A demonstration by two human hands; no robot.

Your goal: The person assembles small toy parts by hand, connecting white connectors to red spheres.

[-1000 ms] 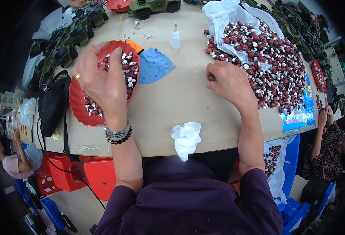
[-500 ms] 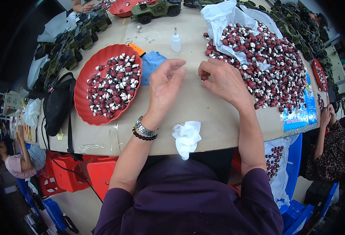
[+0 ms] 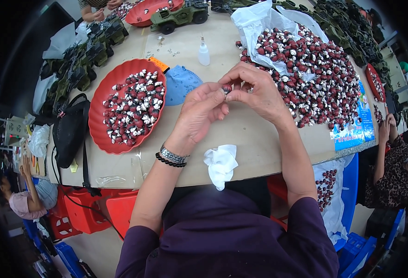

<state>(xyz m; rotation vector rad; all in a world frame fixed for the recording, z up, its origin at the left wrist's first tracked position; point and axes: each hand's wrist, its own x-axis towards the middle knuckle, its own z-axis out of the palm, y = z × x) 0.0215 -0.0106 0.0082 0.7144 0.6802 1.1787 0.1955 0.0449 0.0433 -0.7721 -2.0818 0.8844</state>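
In front of me, my left hand (image 3: 203, 107) and my right hand (image 3: 255, 94) meet above the table. Between their fingertips is a small dark-red and black ball-shaped piece (image 3: 226, 88), pinched by my right thumb and forefinger, with my left thumb and fingertips closed against it. Its underside is hidden by the fingers. A red scalloped dish (image 3: 97, 132) at left carries many similar red, black and white pieces. On the right lies a large heap of these pieces (image 3: 317, 78), partly over white wrapping (image 3: 255, 23).
A small dropper bottle (image 3: 204, 53), a blue cloth (image 3: 180, 83) and an orange-handled tool (image 3: 158, 64) lie beyond my hands. A crumpled white tissue (image 3: 221, 162) rests near the table edge. Green toy vehicles (image 3: 180, 17) line the far side. Other people sit at both sides.
My hands have come together from apart. The small piece in my right fingers now meets my left fingertips, which have closed from a looser pose. The view has shifted slightly.
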